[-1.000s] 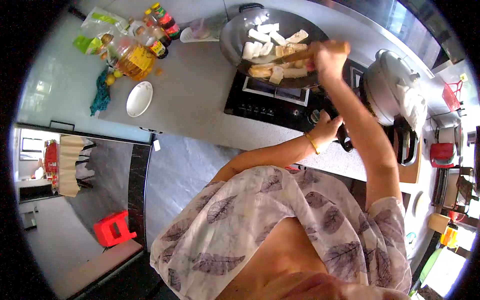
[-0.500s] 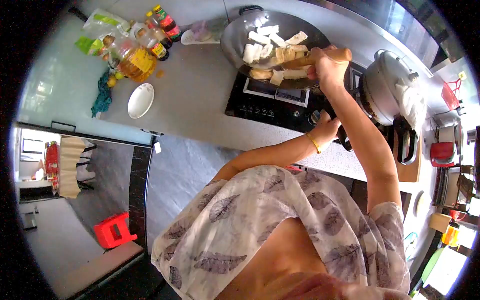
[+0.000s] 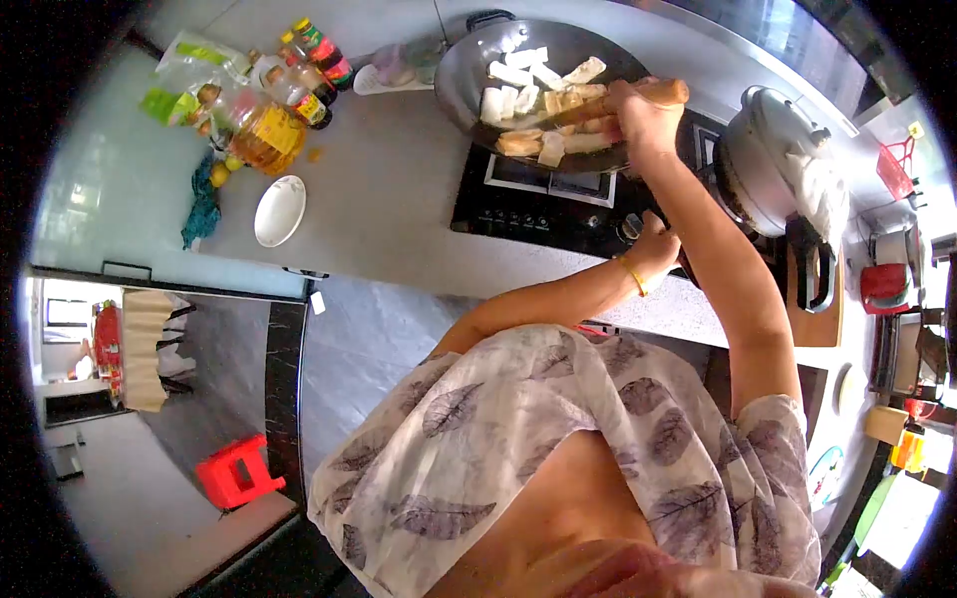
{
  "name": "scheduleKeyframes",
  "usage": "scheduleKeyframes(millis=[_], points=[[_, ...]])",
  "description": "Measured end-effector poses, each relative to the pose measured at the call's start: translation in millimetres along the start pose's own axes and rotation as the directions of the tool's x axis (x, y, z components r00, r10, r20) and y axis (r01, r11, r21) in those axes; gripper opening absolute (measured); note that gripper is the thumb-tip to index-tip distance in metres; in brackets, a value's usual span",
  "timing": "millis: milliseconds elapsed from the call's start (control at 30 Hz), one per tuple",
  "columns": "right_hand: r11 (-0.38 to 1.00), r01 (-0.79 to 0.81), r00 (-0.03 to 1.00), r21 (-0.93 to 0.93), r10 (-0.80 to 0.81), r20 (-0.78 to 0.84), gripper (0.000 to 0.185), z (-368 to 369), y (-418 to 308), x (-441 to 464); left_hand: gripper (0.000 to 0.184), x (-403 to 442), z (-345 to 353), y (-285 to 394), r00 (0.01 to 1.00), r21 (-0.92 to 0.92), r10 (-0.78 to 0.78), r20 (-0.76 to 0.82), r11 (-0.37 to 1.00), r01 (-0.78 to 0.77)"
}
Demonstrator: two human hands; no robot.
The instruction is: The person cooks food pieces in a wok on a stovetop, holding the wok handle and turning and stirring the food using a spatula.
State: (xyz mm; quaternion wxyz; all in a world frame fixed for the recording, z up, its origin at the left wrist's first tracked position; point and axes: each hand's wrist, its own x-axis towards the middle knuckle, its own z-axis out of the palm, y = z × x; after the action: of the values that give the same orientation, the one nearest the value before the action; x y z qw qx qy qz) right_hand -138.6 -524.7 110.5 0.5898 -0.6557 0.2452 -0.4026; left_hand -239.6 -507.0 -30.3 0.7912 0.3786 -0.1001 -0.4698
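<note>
A dark wok (image 3: 461,82) stands on the black gas stove (image 3: 503,214). In it lie several pale strips of food (image 3: 510,74) and, lower down, several browned strips (image 3: 519,146). My right hand (image 3: 648,120) is wrapped round the wooden handle of a spatula (image 3: 663,93), whose blade reaches in among the browned pieces. My left hand (image 3: 655,247) is at the stove's front edge, beside a control knob (image 3: 631,227), with its fingers closed on something partly hidden by my right forearm.
A lidded silver pot (image 3: 763,164) stands right of the wok. An oil bottle (image 3: 269,138), sauce bottles (image 3: 321,52) and a white bowl (image 3: 280,210) are on the left of the counter (image 3: 384,189). A red stool (image 3: 239,472) stands on the floor.
My right hand and the spatula have shifted slightly within the wok, and some browned strips lie differently. The whole view has moved a little. My left hand stays by the knob.
</note>
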Motion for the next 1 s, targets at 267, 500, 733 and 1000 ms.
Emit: scheduleKeyframes(millis=[267, 500, 733, 1000], points=[[0.995, 0.045, 0.997, -0.09, -0.039, 0.067, 0.012, 2.7, 6.0, 11.7, 0.021, 2.7, 2.5, -0.3, 1.0, 0.003, -0.019, -0.02, 1.0, 0.019], [0.991, -0.117, 0.991, 0.062, 0.113, 0.066, 0.013, 5.8, -5.0, -4.2, 0.022, -7.4, 7.7, 12.9, 0.997, -0.005, 0.032, 0.063, 0.999, -0.032], [0.991, -0.116, 0.993, 0.06, 0.117, -0.004, 0.012, 10.3, -2.1, -9.9, 0.021, -1.1, 2.3, 6.7, 0.985, 0.23, 0.115, 0.132, 0.962, -0.144], [0.998, -0.057, 0.998, 0.023, 0.058, -0.022, 0.014, 10.2, 7.4, -17.6, 0.018, -11.2, 2.9, 16.7, 0.971, 0.074, 0.098, 0.217, 0.991, -0.116]])
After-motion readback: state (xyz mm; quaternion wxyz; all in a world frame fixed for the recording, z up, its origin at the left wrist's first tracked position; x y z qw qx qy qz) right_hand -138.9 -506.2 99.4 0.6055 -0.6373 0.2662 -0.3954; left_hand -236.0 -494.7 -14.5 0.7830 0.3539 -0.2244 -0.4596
